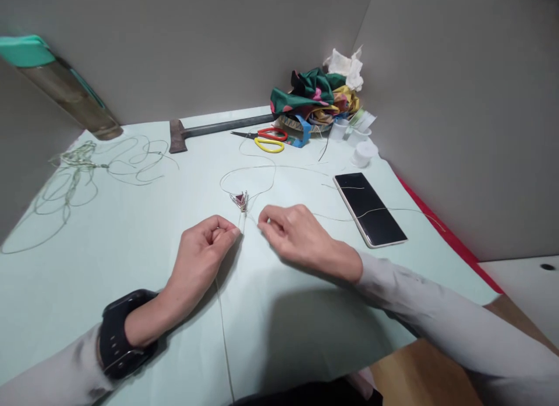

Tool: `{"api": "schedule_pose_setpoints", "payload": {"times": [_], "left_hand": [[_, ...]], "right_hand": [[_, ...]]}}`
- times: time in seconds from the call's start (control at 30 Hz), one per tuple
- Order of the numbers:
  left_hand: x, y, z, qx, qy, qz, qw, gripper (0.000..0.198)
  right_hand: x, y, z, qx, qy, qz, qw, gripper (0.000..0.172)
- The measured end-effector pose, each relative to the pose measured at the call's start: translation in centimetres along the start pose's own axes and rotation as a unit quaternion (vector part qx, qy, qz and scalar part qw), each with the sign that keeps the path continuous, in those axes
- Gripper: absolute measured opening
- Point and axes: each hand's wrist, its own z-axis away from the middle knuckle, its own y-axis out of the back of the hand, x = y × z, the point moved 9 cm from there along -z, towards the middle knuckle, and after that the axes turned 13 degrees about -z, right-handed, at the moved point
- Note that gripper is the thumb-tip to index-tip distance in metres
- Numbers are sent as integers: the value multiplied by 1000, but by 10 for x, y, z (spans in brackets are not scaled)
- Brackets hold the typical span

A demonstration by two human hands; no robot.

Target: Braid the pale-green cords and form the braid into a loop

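Left hand pinching thin pale cord, right hand apparently pinching another strand, small triangular dark-red ornament between and just beyond them, smartphone right, scissors and hammer farther off, tangled green cord far left

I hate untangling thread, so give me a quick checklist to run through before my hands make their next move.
1. Left hand pinching the thin cord below the ornament: ok.
2. Right hand gripping a thread: cannot tell; its fingertips are together beside a strand too fine to follow.
3. Ornament resting on the table, just beyond the fingertips: ok.
4. Phone free of thread: not ok; a long strand crosses it.
5. Scissors clear of both hands: ok, they lie farther back.
6. Green cord bundle apart from the ornament: ok, it lies well to the left.
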Motion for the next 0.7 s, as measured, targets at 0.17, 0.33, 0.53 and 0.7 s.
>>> {"api": "schedule_pose_setpoints", "payload": {"times": [0.17, 0.33, 0.53, 0.7], "left_hand": [[2, -1, 2, -6, -3, 9, 1000, 30], [2, -2, 2, -15, -10, 20, 1000, 30], [-1, -3, -1, -14, -4, 33, 999, 31], [3, -5, -1, -26, -8, 18, 999, 34]], "right_hand": [[-14, -25, 15, -60, 13, -38, 997, 30], [-17, -12, 5, 3, -23, -153, 988, 40], [-24, -36, -3, -80, 10, -32, 996, 43], [-22, -46, -1, -108, 15, 76, 991, 35]]}}
